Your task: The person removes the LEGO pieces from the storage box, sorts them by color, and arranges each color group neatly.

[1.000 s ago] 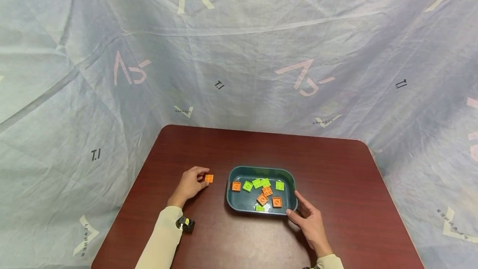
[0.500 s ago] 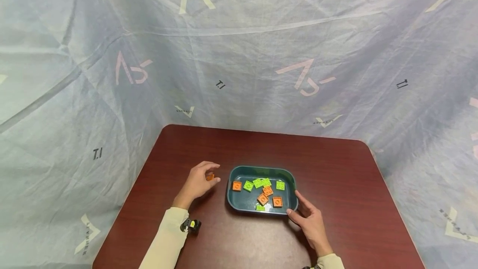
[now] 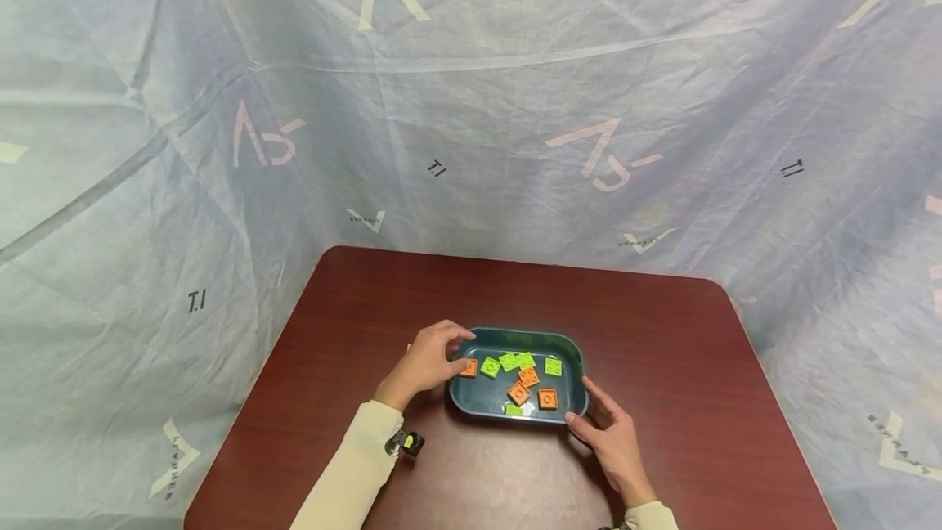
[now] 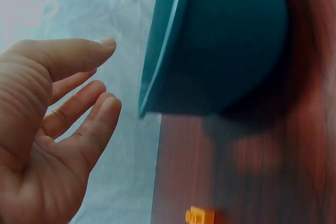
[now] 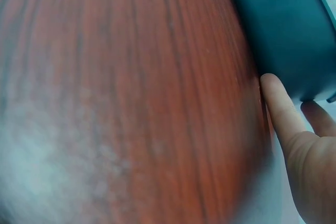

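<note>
My left hand (image 3: 434, 358) hovers over the left end of a dark green plastic tray (image 3: 478, 393), fingers loosely bent and apart. Nothing lies between thumb and fingers in the left wrist view. Below the thumb, inside the tray, is an orange toy brick (image 3: 469, 370), partly covered. Another orange brick (image 4: 201, 215) sits on the table outside the tray, mostly hidden behind the hand in the head view. My right hand (image 3: 611, 436) holds the tray's near right corner, thumb on the front side and fingers at the right end.
Several lime green bricks (image 3: 553, 366) and more orange bricks (image 3: 548, 398) lie scattered in the tray, some stud side up and some turned over. The tray stands on a reddish-brown table (image 3: 655, 334). Pale printed sheeting (image 3: 486, 121) hangs beyond the table.
My left hand has left the orange brick on the table and moved right, to above the tray's left end. The right hand and tray have stayed put.
</note>
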Action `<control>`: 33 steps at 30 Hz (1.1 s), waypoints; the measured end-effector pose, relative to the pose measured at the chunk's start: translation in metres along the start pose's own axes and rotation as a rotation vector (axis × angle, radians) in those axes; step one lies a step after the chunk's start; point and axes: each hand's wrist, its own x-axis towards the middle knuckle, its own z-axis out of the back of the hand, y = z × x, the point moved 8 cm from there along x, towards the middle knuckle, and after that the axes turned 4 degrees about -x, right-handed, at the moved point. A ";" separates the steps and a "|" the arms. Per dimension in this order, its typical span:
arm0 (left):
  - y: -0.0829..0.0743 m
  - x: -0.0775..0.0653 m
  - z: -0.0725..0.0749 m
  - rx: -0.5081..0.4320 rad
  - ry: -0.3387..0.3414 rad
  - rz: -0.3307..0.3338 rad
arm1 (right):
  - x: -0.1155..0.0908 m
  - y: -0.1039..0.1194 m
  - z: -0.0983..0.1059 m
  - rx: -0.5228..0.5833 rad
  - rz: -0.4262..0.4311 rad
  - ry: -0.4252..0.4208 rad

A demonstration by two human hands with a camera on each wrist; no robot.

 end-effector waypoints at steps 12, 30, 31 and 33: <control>-0.006 0.014 -0.040 0.150 0.169 0.023 | -0.001 0.000 -0.004 -0.016 0.019 -0.010; -0.006 0.034 -0.085 0.475 0.268 0.037 | -0.002 0.000 -0.004 -0.009 -0.003 0.007; -0.007 0.035 -0.086 0.486 0.271 0.028 | -0.002 0.000 -0.004 -0.006 -0.006 0.008; -0.009 0.037 -0.089 0.513 0.279 0.010 | -0.001 0.000 -0.004 0.000 -0.012 0.012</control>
